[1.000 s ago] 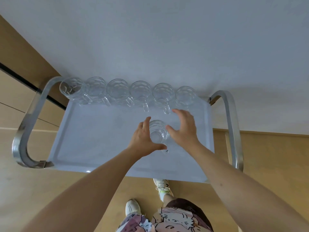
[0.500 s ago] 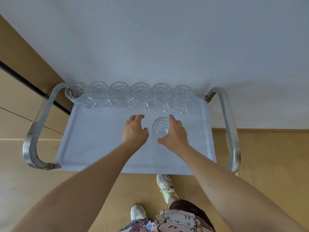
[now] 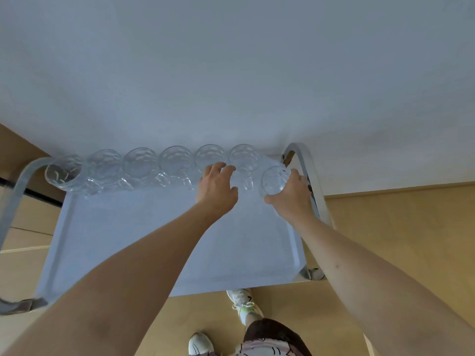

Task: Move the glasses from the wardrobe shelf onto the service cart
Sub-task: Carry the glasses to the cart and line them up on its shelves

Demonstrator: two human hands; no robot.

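Note:
Several clear glass mugs stand in a row (image 3: 140,163) along the far edge of the service cart's white tray (image 3: 133,240). My right hand (image 3: 293,199) grips one more clear glass (image 3: 273,179) at the row's right end, close to the right chrome handle (image 3: 314,181). My left hand (image 3: 217,188) hovers with relaxed fingers over the mugs just left of that glass and holds nothing. I cannot tell whether the gripped glass touches the tray.
A chrome handle (image 3: 15,199) curves up at the cart's left end too. A white wall (image 3: 231,73) rises right behind the mugs. Wooden floor (image 3: 398,240) lies around the cart, and my shoes (image 3: 243,303) stand at its near edge.
My right hand has carried the glass from the tray's middle to the right end of the row. My left hand has let go of it and moved forward toward the mugs.

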